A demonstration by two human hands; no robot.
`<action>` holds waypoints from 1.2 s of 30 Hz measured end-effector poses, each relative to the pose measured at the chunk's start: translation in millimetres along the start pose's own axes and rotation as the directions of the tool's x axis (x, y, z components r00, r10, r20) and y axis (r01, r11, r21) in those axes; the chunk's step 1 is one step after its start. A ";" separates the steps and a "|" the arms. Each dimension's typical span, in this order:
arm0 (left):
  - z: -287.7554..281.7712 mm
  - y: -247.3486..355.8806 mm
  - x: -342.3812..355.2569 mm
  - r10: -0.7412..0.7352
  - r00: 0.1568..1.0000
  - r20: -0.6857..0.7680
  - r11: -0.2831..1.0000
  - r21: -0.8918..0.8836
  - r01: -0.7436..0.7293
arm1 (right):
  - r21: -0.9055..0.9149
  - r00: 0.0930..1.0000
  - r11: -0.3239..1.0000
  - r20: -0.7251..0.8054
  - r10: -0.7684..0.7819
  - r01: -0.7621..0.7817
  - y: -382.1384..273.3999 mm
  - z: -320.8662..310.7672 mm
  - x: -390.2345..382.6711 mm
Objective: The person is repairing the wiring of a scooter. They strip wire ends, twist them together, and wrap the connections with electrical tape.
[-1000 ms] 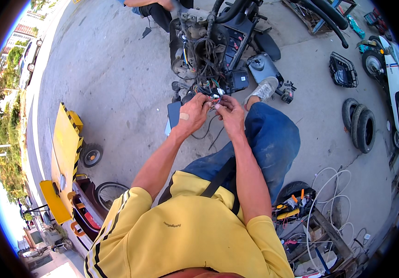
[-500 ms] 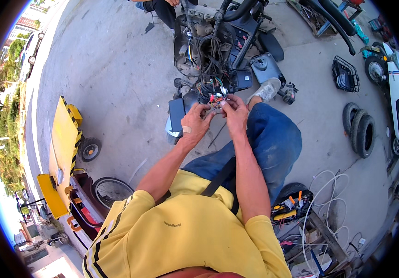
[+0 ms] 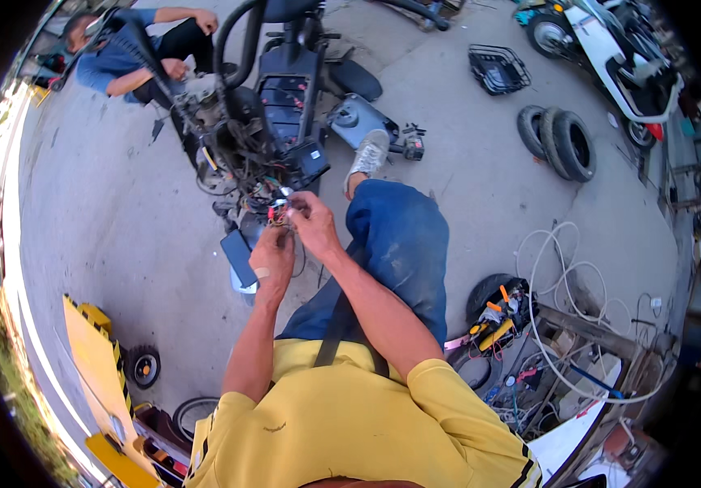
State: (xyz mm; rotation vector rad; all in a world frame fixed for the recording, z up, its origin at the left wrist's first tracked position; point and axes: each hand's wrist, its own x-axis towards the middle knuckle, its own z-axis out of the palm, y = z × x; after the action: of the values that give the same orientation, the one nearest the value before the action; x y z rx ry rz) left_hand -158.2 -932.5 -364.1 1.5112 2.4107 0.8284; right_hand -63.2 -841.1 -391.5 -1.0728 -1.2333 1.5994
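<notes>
The stripped scooter frame [image 3: 285, 98] stands before me, with a tangle of wires and coloured connectors [image 3: 276, 213] hanging at its near end. My left hand [image 3: 275, 250] is closed on some of these wires from below; a plaster is on its back. My right hand [image 3: 314, 221] pinches the bundle just above and to the right; the exact piece between its fingers is too small to make out. Close left of the hands lies a dark flat rectangular object [image 3: 239, 257]. A black box [image 3: 305, 161] sits on the scooter above the wires.
Another person [image 3: 122, 69] sits at upper left. A grey scooter part [image 3: 353, 118], a black basket [image 3: 497, 71], loose tyres [image 3: 574, 146] and a white scooter [image 3: 627, 65] lie or stand rightward. A yellow board [image 3: 90, 366] is lower left; coiled hose and tools [image 3: 497, 325] lower right.
The view has swung, so the scooter and my hands appear further left and the seated person shows more fully. My hands remain on the wires, the right now higher than the left.
</notes>
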 end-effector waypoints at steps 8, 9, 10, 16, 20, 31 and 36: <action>-24.4 -1.7 -44.5 0.066 0.994 0.081 0.970 -0.238 -0.045 | -0.284 0.949 0.922 -0.098 -0.301 0.263 -49.0 -28.6 -37.9; -26.3 6.5 -48.0 0.200 0.979 0.032 0.941 -0.284 -0.183 | -0.228 0.940 0.936 -0.148 -0.307 0.269 -60.5 -35.4 -49.9; -29.1 16.1 -51.6 0.319 0.947 -0.029 0.892 -0.329 -0.310 | -0.176 0.931 0.943 -0.188 -0.314 0.282 -69.3 -42.1 -63.9; -6.5 120.6 -58.5 0.727 0.682 0.074 0.619 -0.501 -0.605 | 0.698 0.992 0.709 -0.129 -0.010 0.098 -55.3 -79.4 -110.6; 22.9 154.2 -43.7 0.920 0.384 0.079 0.373 -0.481 -0.793 | 0.860 0.963 0.480 -0.249 0.100 0.172 -75.9 -103.6 -148.0; 30.8 180.8 -66.3 0.775 0.589 0.230 0.569 -0.661 -0.490 | 0.345 0.765 0.864 -0.640 -0.069 0.367 -145.5 -173.6 -307.5; 59.3 148.8 -98.2 0.689 0.537 0.488 0.713 -0.590 -0.379 | 0.221 0.379 0.917 -0.921 0.085 0.331 -77.3 -249.4 -373.9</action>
State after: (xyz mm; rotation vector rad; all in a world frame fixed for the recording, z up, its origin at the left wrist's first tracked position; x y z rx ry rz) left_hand 28.2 -947.9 -346.2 1.9525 1.1129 0.6384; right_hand 291.4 -1114.0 -303.1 -1.2774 -0.1773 0.7480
